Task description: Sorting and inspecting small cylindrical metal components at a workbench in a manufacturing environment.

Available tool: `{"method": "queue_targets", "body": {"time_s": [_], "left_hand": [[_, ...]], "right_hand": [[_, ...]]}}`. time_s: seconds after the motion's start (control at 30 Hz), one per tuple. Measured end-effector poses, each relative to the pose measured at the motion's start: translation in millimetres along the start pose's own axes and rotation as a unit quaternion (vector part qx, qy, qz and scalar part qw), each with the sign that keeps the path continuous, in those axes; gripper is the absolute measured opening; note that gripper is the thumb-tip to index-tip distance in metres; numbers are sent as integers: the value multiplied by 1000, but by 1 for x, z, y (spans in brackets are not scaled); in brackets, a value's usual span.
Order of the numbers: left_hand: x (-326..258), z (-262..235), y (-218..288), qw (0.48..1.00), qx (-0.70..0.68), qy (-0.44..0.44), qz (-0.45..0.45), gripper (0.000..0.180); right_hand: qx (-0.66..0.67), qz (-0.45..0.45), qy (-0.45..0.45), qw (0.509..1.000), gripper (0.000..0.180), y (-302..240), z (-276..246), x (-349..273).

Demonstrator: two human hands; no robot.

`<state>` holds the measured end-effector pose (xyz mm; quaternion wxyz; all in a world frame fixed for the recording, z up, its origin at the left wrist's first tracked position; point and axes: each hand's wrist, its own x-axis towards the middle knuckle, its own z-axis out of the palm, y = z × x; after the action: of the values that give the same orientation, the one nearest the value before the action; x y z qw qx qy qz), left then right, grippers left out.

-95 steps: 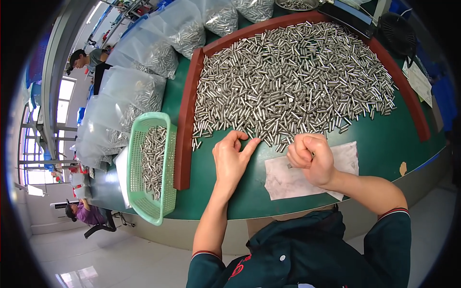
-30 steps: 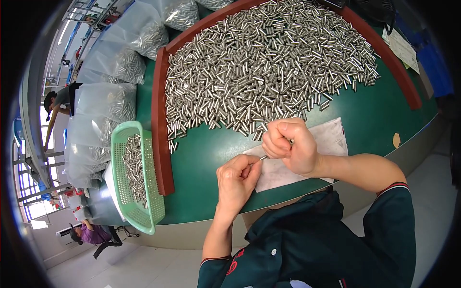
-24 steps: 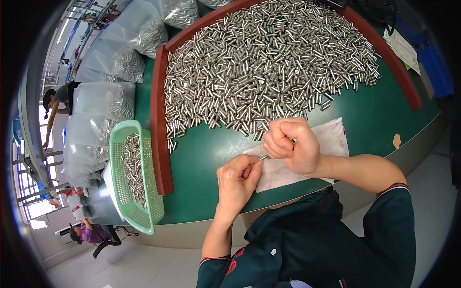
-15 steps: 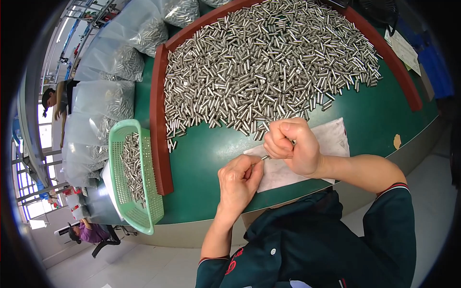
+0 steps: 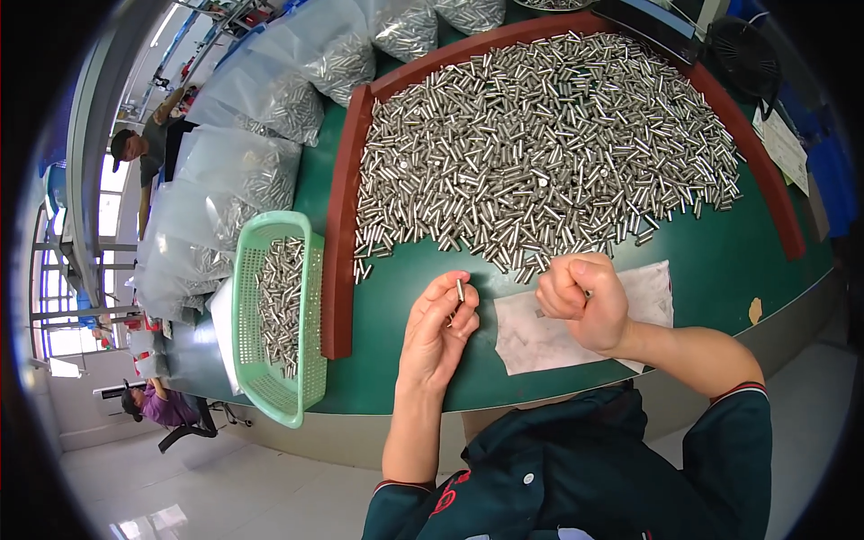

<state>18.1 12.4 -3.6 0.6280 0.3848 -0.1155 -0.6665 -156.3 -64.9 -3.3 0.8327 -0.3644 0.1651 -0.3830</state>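
At the centre of the frame, the left hand [image 5: 437, 331] pinches one smooth, cylindrical metal pin [image 5: 461, 290]; the right hand [image 5: 589, 302] is clenched above a stained sheet [image 5: 650, 295], contents hidden.

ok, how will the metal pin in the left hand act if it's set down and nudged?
The metal pin would probably roll on the green table, since it looks cylindrical. Likely stiff: the similar pins in the pile look straight. Maybe a bit slippery too, judging by its shiny surface.
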Motion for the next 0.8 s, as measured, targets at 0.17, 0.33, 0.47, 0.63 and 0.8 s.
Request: {"method": "queue_targets", "body": {"time_s": [0.17, 0.33, 0.47, 0.63, 0.8], "left_hand": [[-1, 0, 1, 1000, 7, -3, 0, 19], [-1, 0, 2, 1000, 16, 6, -11, 23], [-1, 6, 3, 999, 24, 20, -9, 16], [8, -2, 20, 987, 147, 1, 62, 16], [31, 4, 31, 654, 711, 99, 239, 14]], "right_hand": [[4, 5, -3, 1000, 36, -1, 1, 1], [8, 2, -3, 1000, 35, -1, 1, 1], [7, 1, 0, 1000, 34, -2, 2, 1], [6, 1, -9, 1000, 34, -2, 0, 1], [2, -3, -16, 1000, 34, -2, 1, 0]]}}
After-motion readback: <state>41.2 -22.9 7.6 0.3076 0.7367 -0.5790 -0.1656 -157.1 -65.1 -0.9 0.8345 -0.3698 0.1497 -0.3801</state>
